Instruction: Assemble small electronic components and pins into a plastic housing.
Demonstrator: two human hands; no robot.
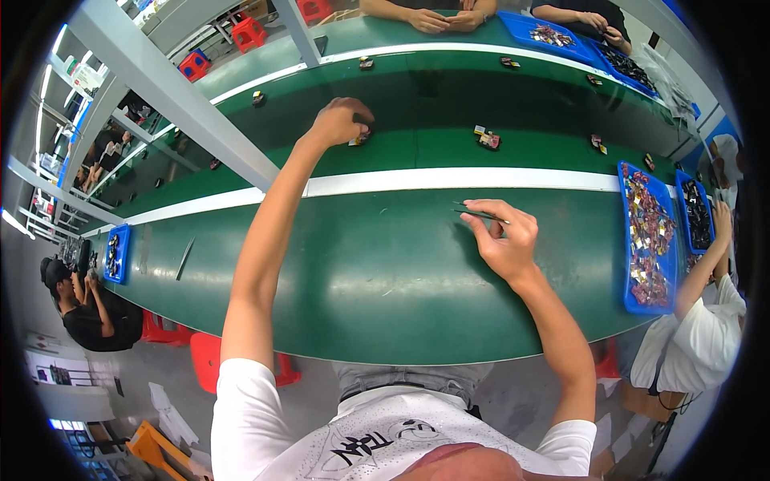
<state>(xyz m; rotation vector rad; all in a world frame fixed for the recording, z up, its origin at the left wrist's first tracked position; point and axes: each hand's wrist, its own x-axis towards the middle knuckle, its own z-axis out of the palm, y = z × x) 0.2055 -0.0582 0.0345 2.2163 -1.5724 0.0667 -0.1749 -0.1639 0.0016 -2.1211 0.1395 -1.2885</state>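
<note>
Left hand (341,120) covers small part (358,139); right hand (504,236) pinches tweezers (479,212).

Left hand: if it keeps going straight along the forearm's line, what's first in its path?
The left hand is already on a small dark part on the belt. Beyond that, bare green belt as far as its white-striped far edge, though fisheye depth is uncertain.

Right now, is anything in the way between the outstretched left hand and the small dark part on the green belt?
Nothing visible: the left hand already rests on the small dark part; the right hand holds thin metal tweezers nearer the body.
</note>
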